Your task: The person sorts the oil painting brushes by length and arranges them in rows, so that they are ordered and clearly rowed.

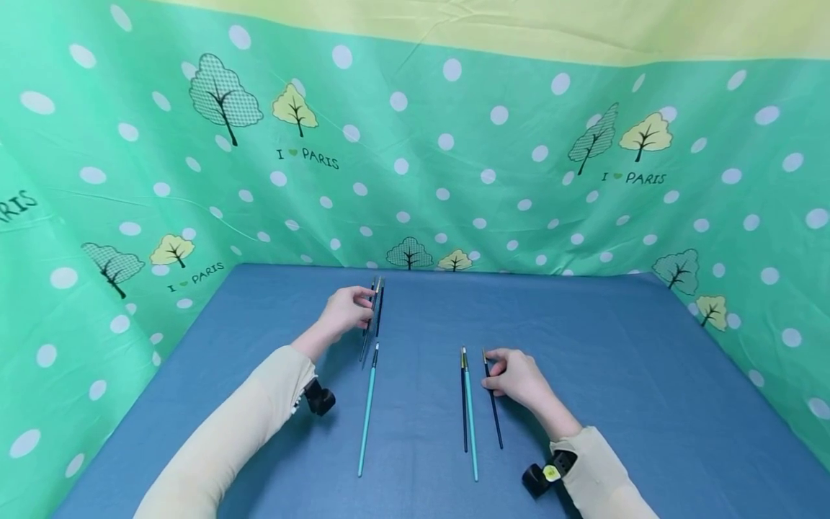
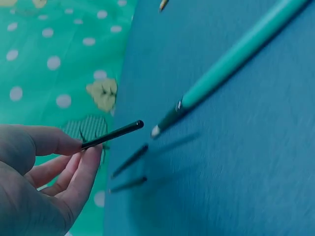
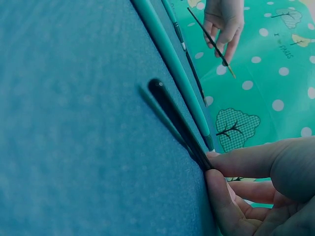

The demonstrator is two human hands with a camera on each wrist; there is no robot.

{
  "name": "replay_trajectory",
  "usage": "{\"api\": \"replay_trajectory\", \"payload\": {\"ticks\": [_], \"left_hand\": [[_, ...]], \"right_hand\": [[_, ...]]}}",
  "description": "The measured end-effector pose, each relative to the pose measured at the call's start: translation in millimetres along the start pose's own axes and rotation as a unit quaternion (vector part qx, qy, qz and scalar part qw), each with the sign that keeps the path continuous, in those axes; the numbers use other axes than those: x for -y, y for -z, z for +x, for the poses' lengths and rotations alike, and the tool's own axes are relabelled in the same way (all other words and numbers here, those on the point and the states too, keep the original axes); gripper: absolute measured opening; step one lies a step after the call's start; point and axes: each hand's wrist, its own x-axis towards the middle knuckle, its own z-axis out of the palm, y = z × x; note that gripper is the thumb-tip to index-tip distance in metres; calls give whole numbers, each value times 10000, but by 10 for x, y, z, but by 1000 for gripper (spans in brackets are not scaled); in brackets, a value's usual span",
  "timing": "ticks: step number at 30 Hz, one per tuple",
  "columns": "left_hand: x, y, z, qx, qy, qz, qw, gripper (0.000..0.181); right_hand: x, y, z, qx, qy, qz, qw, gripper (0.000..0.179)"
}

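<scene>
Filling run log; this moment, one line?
left hand: pinches raised dark brush | right hand: pinches another dark brush | two teal brushes: on table

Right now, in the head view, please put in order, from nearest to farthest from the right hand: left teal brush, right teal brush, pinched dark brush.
1. Pinched dark brush: held by the right hand.
2. Right teal brush: lying to the hand's left.
3. Left teal brush: lying farther left.
</scene>
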Motion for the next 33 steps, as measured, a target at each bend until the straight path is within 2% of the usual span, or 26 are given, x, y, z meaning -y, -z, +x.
{"api": "replay_trajectory", "payload": {"ticks": [10,21,27,33], "left_hand": [[171,162,284,-181,216,43,9996,45],[232,198,542,-353,454,221,9981,42],[243,187,613,-276,634,347,9970,41],[215,171,636,-409,839,519,9943,38]], "right_hand": [[6,17,-2,18,-67,-41,10000,51],[0,27,5,35,-77,-38,10000,51],[-2,23,14,43,-64,-71,9999,51],[1,21,17,33,-51,-102,9999,51]]}}
